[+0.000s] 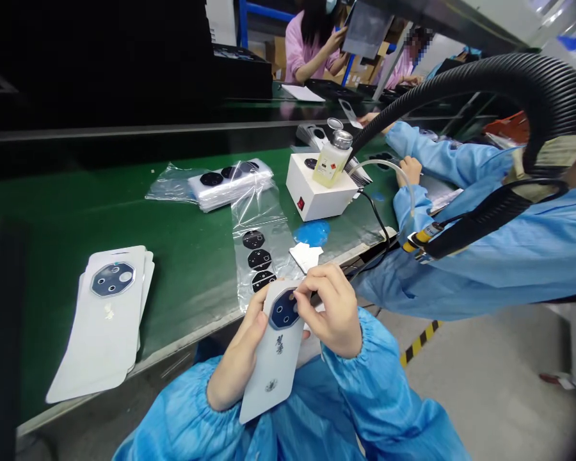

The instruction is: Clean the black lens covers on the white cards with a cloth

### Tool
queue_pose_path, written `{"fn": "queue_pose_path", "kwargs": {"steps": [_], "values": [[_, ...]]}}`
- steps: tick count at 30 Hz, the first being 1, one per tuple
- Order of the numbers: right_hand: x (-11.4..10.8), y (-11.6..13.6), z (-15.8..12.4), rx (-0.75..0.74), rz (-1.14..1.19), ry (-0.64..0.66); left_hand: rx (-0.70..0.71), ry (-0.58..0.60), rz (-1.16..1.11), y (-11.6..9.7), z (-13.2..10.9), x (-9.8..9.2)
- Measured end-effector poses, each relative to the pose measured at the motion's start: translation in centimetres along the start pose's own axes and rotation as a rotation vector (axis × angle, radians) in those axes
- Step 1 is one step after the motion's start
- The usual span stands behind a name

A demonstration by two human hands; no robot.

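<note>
Left hand (237, 352) grips a white plastic phone cover (271, 368) steady; curled right hand (329, 314) pinches its black octagonal camera plate (283, 308).

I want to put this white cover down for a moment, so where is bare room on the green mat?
Bare green mat lies between the stack of white covers and the clear bag of black parts. More shows left of the bagged covers. It is crowded around the white box, with its bottle and a co-worker's blue sleeve.
</note>
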State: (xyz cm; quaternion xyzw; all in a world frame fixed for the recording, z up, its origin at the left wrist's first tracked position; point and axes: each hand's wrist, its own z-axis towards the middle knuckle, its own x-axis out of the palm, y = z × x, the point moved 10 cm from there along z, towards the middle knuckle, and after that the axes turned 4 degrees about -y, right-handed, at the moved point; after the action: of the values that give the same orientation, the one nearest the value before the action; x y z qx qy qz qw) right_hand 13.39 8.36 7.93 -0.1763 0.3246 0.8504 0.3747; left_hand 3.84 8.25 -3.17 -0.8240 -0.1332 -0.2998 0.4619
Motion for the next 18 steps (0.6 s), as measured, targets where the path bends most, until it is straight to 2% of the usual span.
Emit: {"fn": "queue_pose_path", "kwargs": {"steps": [5,18], "values": [[0.3,1.5,0.0,-0.158,-0.13,-0.047,0.087,-0.023,0.085,-0.4,0.7,-0.9],[0.3,2.0,0.3,-0.277,-0.074,-0.053,0.08,0.02,0.09,0.1,0.7,-1.0]]}}
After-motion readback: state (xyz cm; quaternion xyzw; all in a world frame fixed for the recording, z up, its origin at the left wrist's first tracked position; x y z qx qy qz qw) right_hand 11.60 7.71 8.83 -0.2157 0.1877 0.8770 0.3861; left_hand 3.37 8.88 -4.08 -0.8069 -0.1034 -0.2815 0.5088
